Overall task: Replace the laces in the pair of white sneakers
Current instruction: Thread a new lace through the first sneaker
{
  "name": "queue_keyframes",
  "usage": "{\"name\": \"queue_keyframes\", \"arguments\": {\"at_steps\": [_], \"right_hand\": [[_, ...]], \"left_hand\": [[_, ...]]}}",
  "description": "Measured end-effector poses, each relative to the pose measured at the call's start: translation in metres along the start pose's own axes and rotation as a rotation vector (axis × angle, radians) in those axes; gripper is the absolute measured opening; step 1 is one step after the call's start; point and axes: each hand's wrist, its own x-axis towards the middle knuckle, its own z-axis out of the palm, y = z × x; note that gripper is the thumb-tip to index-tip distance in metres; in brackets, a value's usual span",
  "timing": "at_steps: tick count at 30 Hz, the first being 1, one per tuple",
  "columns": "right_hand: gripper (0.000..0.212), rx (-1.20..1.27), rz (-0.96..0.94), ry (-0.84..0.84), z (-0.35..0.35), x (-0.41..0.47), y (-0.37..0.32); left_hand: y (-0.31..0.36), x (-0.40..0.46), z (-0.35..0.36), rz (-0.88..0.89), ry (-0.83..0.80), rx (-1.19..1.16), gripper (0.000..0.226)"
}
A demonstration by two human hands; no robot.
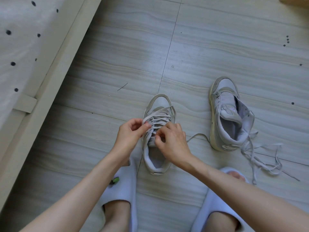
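I have both hands on the near sneaker point(158, 141), which stands on the floor point(217, 47) between my slippers point(123, 186). My left hand point(130, 133) pinches a lace point(157, 117) strand; my right hand point(170, 141) curls round another, mid-lacing. I judge half remains: the other sneaker point(229, 114) sits unlaced to the right, a loose lace point(260, 158) beside it.

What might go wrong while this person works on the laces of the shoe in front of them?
1. Both hands, left hand and right hand, pinch the pale flat lace of the white sneaker in front; an uneven pull may leave its ends unequal.
2. The loose tangled lace beside the unlaced white sneaker may knot further.
3. That tangle lies near the right white slipper, so it may snag.
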Motion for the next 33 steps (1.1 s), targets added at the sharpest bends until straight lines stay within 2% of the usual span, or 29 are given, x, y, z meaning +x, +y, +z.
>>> {"name": "queue_keyframes", "arguments": {"at_steps": [3,5,8,11,14,16,17,18,19,21,23,24,26,28,29,33], "right_hand": [[0.008,0.217,-0.014,-0.004,-0.011,-0.003,0.008],[0.011,0.398,0.071,0.033,-0.019,-0.007,0.016],[0.018,0.784,0.343,0.103,-0.033,-0.013,0.027],[0.024,1.314,0.54,0.109,-0.049,-0.017,0.039],[0.019,1.742,0.59,0.084,-0.061,-0.018,0.046],[0.009,1.931,0.585,0.154,-0.066,-0.017,0.05],[0.01,1.988,0.591,0.187,-0.068,-0.016,0.053],[0.014,1.969,0.599,0.2,-0.07,-0.016,0.056],[0.018,1.836,0.603,0.214,-0.07,-0.016,0.062],[0.027,1.274,0.532,0.216,-0.066,-0.019,0.069],[0.025,0.604,0.354,0.113,-0.06,-0.027,0.072],[0.02,0.356,0.253,0.022,-0.057,-0.032,0.072],[0.016,0.098,0.122,-0.15,-0.056,-0.039,0.067],[0.025,0.058,0.094,-0.255,-0.058,-0.042,0.06],[0.03,0.078,0.097,-0.265,-0.059,-0.042,0.058],[0.031,0.556,0.145,-0.053,-0.071,-0.037,0.054]], "left_hand": [[0.017,0.003,-0.01,-0.012,-0.101,-0.223,0.007],[0.026,0.003,-0.019,-0.069,-0.173,-0.35,0.005],[0.026,-0.001,-0.034,-0.159,-0.229,-0.323,0.015],[0.014,-0.004,-0.046,-0.213,-0.242,-0.23,0.02],[0.002,-0.004,-0.051,-0.205,-0.233,-0.238,0.023],[-0.003,-0.003,-0.049,-0.2,-0.176,-0.319,0.03],[-0.005,-0.001,-0.046,-0.206,-0.139,-0.376,0.037],[-0.006,0.001,-0.044,-0.213,-0.106,-0.443,0.043],[-0.007,0.003,-0.041,-0.222,-0.082,-0.501,0.044],[-0.009,0.005,-0.036,-0.227,-0.069,-0.499,0.039],[-0.01,0.006,-0.031,-0.211,-0.118,-0.305,0.032],[-0.01,0.005,-0.028,-0.196,-0.155,-0.17,0.031],[-0.009,0.004,-0.025,-0.145,-0.238,0.106,0.028],[-0.007,0.002,-0.02,-0.096,-0.288,0.249,0.021],[-0.006,0.002,-0.018,-0.087,-0.279,0.247,0.02],[-0.013,0.006,-0.012,-0.075,-0.179,0.171,0.027]]}}
